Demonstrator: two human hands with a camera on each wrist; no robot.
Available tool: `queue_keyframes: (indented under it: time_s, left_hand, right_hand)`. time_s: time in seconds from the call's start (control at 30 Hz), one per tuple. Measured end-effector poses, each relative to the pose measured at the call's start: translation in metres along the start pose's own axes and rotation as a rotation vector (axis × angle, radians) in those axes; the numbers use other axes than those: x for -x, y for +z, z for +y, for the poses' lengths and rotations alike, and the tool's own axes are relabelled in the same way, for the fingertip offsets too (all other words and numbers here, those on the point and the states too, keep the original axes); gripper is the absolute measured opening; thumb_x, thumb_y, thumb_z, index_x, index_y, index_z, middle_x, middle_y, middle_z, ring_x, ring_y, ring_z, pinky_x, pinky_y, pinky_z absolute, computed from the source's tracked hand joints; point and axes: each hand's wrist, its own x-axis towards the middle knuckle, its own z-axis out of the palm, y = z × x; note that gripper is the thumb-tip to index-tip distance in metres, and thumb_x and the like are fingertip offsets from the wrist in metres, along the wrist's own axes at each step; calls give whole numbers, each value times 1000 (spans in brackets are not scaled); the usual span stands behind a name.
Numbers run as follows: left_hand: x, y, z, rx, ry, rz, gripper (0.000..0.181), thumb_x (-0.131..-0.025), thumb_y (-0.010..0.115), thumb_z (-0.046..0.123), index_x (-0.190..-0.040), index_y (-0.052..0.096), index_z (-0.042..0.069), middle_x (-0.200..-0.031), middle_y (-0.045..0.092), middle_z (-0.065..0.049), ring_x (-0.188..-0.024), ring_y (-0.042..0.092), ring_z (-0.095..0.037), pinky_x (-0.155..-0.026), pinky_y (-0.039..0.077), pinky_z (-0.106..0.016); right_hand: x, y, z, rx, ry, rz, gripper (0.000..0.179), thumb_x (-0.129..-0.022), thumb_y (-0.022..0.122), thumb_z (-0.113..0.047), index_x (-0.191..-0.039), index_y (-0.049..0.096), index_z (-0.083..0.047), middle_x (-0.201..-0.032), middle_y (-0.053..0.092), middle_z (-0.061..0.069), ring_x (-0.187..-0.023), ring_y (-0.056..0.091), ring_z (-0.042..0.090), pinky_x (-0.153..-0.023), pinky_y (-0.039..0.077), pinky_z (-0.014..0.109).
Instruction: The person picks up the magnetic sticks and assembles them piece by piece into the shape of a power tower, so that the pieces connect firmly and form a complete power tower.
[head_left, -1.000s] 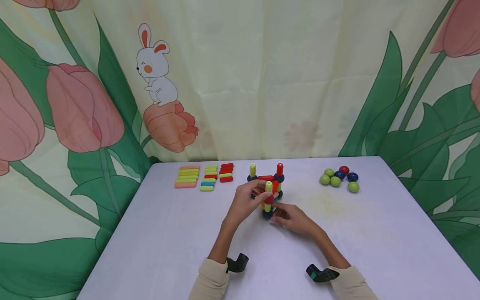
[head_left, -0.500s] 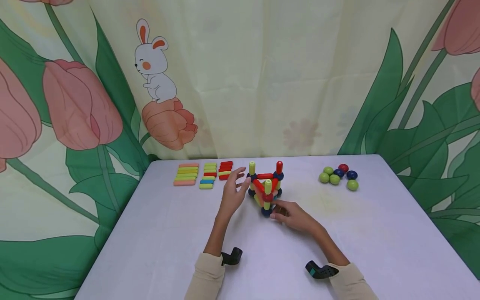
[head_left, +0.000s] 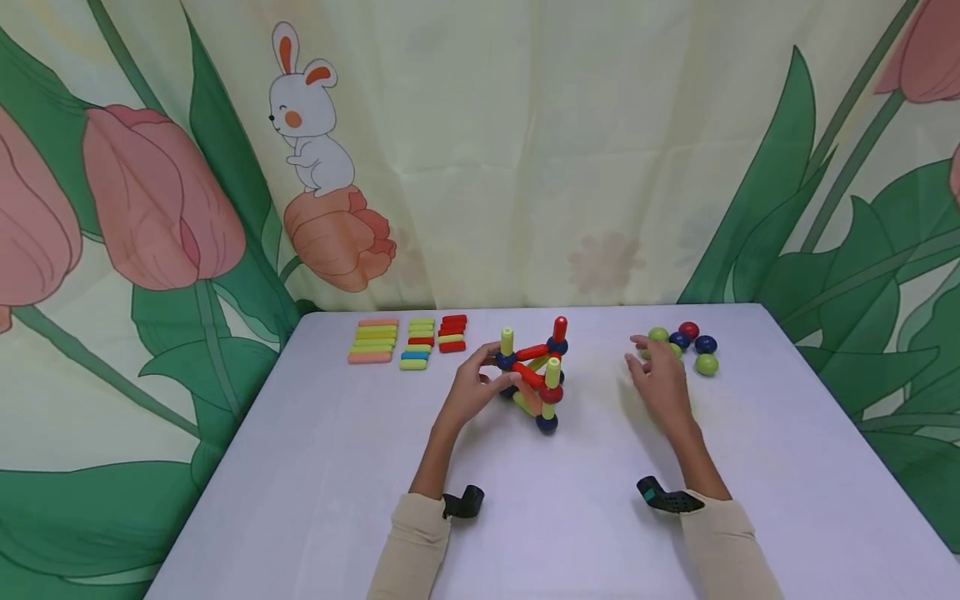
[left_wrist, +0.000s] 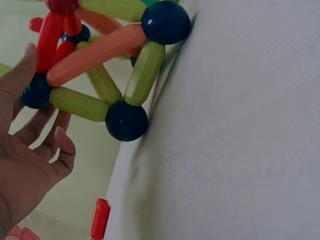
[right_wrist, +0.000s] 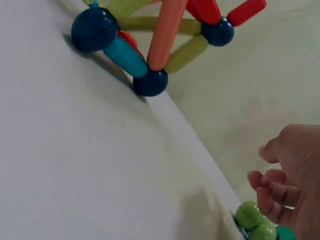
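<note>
Toward 12 o'clock on the white desk [head_left: 555, 517], inside its far edge, stands a frame of coloured rods and balls [head_left: 530, 376]; the left hand [head_left: 474, 390] has its grip pinched on the 10 o'clock corner. At 2 o'clock, the right hand [head_left: 662, 385], grip loose and fingers apart, hovers at some green balls [head_left: 658, 333], with open desk between it and the frame.

**Glossy plastic, matt cloth**

The dark blue balls [left_wrist: 126, 121] look like smooth, glossy plastic; the faceted rods [left_wrist: 80, 104] show a softer plastic sheen. The table covering [left_wrist: 240, 125] is matt, finely textured cloth, the curtain [head_left: 465, 167] creased fabric.
</note>
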Motion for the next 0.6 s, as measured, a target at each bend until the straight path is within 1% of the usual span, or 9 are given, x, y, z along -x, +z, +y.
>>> queue_keyframes:
  time_s: [0.07,0.1,0.17,0.23,0.33,0.43,0.53,0.6]
  left_hand:
    - [0,0,1,-26,7,-13,52,-85,75,37,-130,57,19,-119,64,-3,-110,56,-20,-77,47,-28]
    - [1,-1,2,-35,12,-23,50,-84,76,38,-127,58,19,-116,64,-3,-107,56,-19,-76,46,-27]
    - [1,-1,3,-47,23,-44,48,-83,76,41,-122,58,18,-111,65,-2,-103,55,-18,-75,45,-26]
    - [2,-1,4,-51,31,-66,48,-83,76,44,-120,58,19,-109,65,-1,-100,54,-17,-74,44,-26]
    - [3,-1,4,-53,43,-84,50,-82,75,48,-118,57,19,-108,65,-1,-99,53,-17,-74,44,-26]
    - [3,-2,3,-62,53,-90,50,-82,75,49,-115,55,18,-109,65,-1,-98,53,-17,-74,45,-26]
    - [4,-4,1,-74,57,-96,50,-82,75,49,-114,53,18,-108,65,-1,-95,53,-16,-73,45,-25]
    - [5,-5,-1,-83,63,-102,49,-82,75,48,-113,52,18,-105,64,0,-93,52,-16,-71,45,-25]
  right_hand:
    - [-5,-4,4,117,4,26,43,-97,59,-18,-136,52,-2,-130,52,25,-95,61,38,-82,52,49]
    - [-6,-5,6,169,3,25,45,-97,59,-18,-138,50,-1,-133,49,26,-100,60,41,-84,50,53]
    - [-9,-6,9,249,5,5,49,-97,58,-18,-141,46,0,-137,44,29,-99,59,46,-81,49,58]
    - [-10,-5,13,308,16,-18,52,-97,58,-18,-143,43,2,-138,41,31,-92,60,48,-75,50,59]
    - [-9,0,18,356,38,-45,54,-97,58,-18,-142,41,5,-138,37,33,-80,60,46,-65,50,57]
    - [-9,5,21,368,52,-48,54,-96,59,-18,-141,42,7,-137,35,33,-79,60,46,-61,50,57]
    - [-11,10,21,375,48,-35,53,-96,59,-17,-139,43,8,-135,35,34,-76,59,45,-58,50,55]
    - [-12,12,20,378,37,-27,51,-95,59,-17,-138,45,9,-133,36,34,-78,59,45,-58,51,55]
